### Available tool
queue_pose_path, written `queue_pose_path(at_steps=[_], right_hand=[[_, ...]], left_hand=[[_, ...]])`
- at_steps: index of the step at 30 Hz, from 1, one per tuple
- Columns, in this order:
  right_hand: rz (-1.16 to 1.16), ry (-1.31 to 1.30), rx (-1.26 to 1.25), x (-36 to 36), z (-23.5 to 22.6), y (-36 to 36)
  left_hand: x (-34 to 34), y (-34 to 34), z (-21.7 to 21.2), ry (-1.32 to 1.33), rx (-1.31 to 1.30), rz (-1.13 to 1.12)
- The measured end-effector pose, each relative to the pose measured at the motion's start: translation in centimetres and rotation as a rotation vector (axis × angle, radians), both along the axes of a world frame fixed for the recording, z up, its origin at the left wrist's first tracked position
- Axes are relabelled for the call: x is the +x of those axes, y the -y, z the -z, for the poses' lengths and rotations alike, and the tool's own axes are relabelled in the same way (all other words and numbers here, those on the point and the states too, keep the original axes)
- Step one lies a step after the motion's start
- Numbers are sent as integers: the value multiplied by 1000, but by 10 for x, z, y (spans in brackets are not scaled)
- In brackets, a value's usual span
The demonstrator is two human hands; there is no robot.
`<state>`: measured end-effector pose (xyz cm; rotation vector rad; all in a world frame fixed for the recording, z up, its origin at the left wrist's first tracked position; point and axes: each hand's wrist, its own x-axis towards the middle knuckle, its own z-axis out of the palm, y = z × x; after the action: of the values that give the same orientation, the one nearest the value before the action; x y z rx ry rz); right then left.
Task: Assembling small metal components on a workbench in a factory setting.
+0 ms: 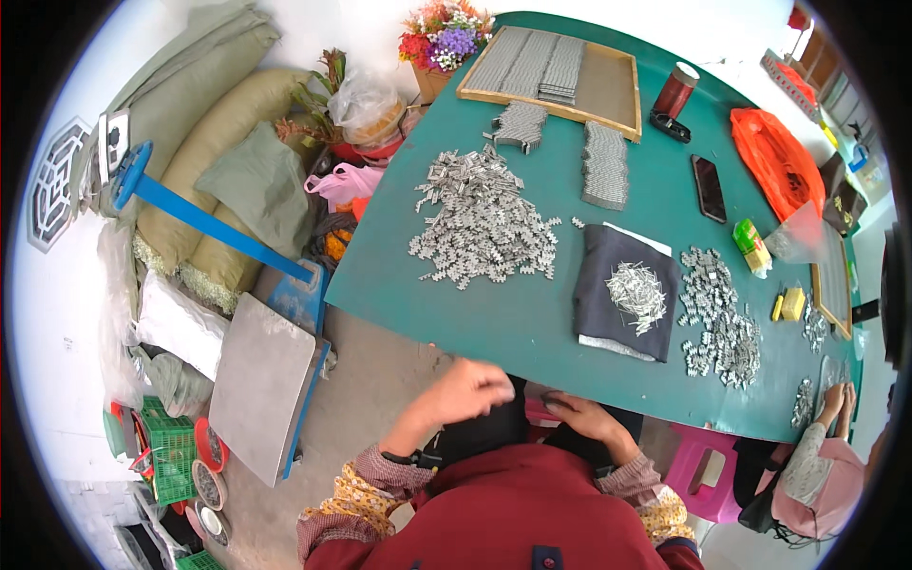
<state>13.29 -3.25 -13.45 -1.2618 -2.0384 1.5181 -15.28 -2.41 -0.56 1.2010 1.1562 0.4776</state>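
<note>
My left hand is raised over my lap, in front of the table's near edge. Its fingers are smeared by motion, so I cannot tell whether they hold anything. Just right of it, my right hand is low by the table edge with curled fingers. Something small and dark shows at its fingertips, too unclear to name. Beyond the hands, a pile of small grey zigzag metal pieces lies on the green table. A heap of thin silvery pins rests on a folded dark cloth.
More metal pieces lie right of the cloth. Stacked rows stand near a wooden-framed tray. A phone, a red flask and an orange bag are farther right. A platform scale stands left; another person's hands work at right.
</note>
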Motion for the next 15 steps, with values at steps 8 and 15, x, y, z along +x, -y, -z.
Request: queue_pose_path(at_steps=[8, 15], right_hand=[[53, 66, -88, 18, -68, 40], [66, 84, 81, 2, -90, 35]], left_hand=[[-29, -59, 27, -490, 773, -584], [-28, -80, 38, -821, 917, -496]])
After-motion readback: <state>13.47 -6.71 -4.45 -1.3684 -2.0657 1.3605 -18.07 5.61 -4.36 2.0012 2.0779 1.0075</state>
